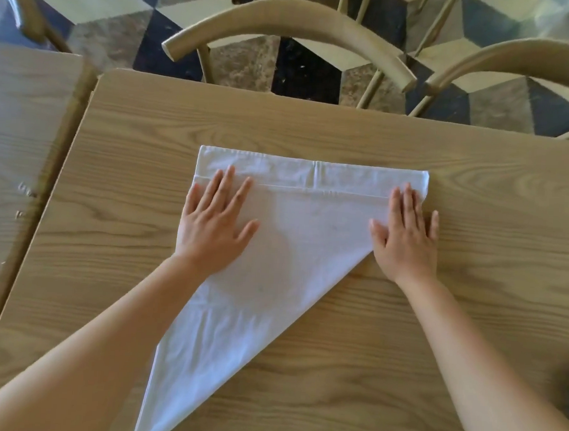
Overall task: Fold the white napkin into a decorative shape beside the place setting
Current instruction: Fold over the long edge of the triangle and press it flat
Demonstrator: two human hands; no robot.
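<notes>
While both flat hands (306,236) press it, napkin (294,248) lies beneath.

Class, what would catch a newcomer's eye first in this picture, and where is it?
A white cloth napkin folded into a long triangle lies mid-table on the pale wooden table. The left hand and right hand press flat on its far corners. Curved wooden chairs stand beyond.

No text, label, brand or number can be read anywhere. The napkin (295,235) and table (475,199) bear none.
</notes>
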